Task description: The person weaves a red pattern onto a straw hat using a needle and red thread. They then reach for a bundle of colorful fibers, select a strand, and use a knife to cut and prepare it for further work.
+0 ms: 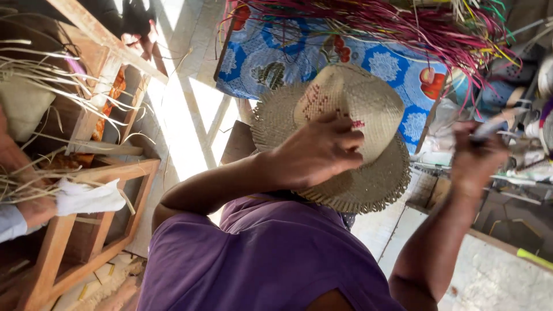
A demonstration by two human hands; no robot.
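Observation:
A woven straw hat [368, 109] with a frayed brim and a small patch of red stitching on its crown sits in the middle of the view. My left hand [317, 152] lies on the crown and brim and grips it, fingers curled over the weave. My right hand [477, 158] is raised to the right of the hat, blurred by motion, closed around a thin pale object [489, 129] that I cannot identify. My purple shirt [259, 259] fills the bottom of the view.
A blue patterned cloth [271, 57] lies behind the hat, under a bundle of red and green dyed straw strips [403, 23]. Wooden frames [98, 173] with loose natural straw stand at left. Another person's hand [31, 210] holds a white cloth [86, 198] there.

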